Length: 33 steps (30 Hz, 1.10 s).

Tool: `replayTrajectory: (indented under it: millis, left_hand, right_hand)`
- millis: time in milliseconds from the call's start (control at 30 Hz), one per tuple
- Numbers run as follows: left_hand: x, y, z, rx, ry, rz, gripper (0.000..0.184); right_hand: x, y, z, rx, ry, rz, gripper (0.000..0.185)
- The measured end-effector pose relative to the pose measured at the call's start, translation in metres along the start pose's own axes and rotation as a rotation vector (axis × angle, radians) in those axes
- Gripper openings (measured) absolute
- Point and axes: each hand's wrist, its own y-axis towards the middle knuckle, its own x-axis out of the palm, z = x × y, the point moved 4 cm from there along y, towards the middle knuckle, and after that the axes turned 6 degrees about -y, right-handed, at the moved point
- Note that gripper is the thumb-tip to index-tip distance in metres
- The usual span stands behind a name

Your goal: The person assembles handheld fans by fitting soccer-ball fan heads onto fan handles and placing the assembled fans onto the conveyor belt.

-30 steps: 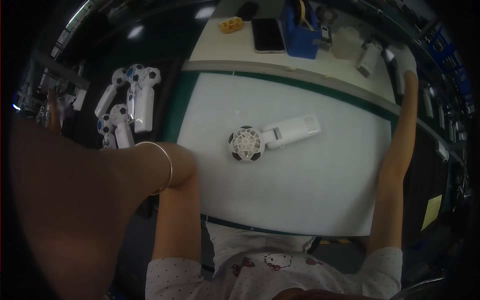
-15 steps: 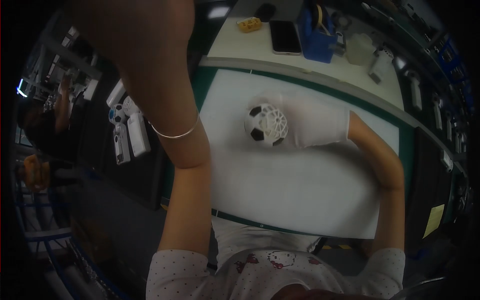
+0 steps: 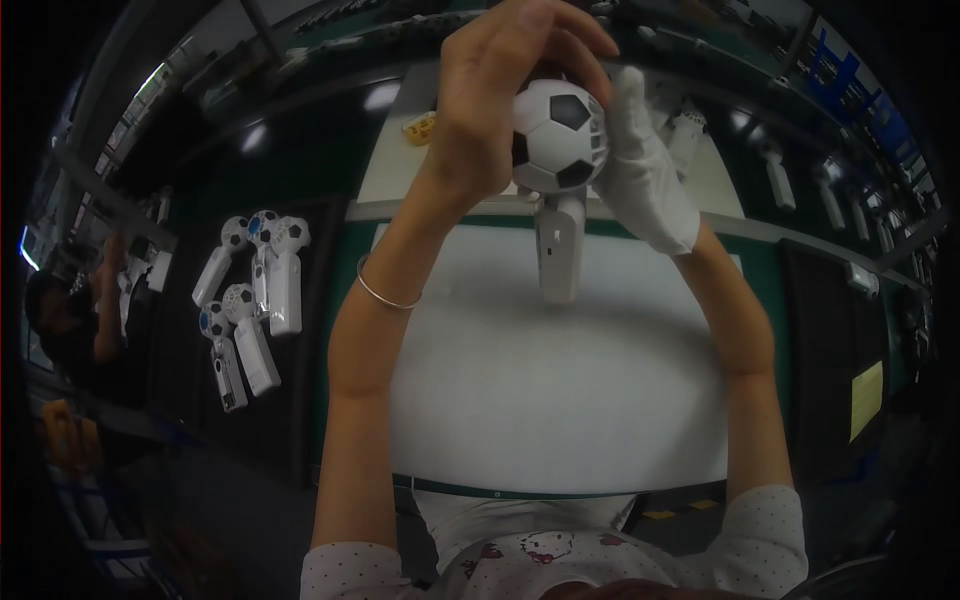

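A handheld fan with a round black-and-white football head hangs upright in front of me, its white handle pointing down above the white work mat. My left hand, bare and with a bracelet at the wrist, curls around the left and top of the ball-shaped head. Against the head's right side, by its open grille, presses my right hand in a white glove. Some fingers of both hands are hidden behind the head.
Several similar fans lie on a dark surface to the left. A yellow object sits on the pale shelf beyond the mat. A yellow paper lies at right. Another person works at far left.
My left hand has come from the upper left down to the fan head. My right hand has raised the fan off the mat, and its handle now shows. The view has shifted.
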Motion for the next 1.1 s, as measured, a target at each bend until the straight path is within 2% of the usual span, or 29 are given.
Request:
replayTrajectory:
  millis: [67, 100, 233, 367, 500, 633, 1100]
  left_hand:
    - [0.005, 0.001, -0.012, -0.028, -0.015, 0.024, 0.046]
    - [0.009, 0.001, -0.016, -0.038, -0.028, 0.034, 0.046]
    - [0.015, 0.000, -0.027, -0.074, -0.085, 0.103, 0.047]
    - [0.004, 0.008, -0.055, -0.121, -0.101, 0.197, 0.049]
    - [0.003, 0.012, -0.058, -0.188, -0.144, 0.132, 0.050]
    - [0.007, 0.008, -0.055, -0.221, -0.167, 0.087, 0.051]
    - [0.016, -0.004, -0.058, -0.221, -0.159, 0.151, 0.056]
  right_hand:
    - [-0.008, 0.009, -0.004, -0.142, 0.216, 0.219, 0.073]
    - [-0.009, 0.009, -0.003, -0.137, 0.216, 0.225, 0.073]
    - [-0.016, 0.010, -0.012, -0.087, -0.069, 0.431, 0.083]
    - [-0.033, 0.025, 0.011, -0.214, -0.134, 0.395, 0.080]
    - [-0.039, 0.022, 0.010, -0.314, -0.214, 0.299, 0.076]
    - [-0.044, 0.019, 0.013, -0.334, -0.243, 0.257, 0.072]
    - [-0.044, 0.011, 0.036, -0.345, -0.214, 0.328, 0.061]
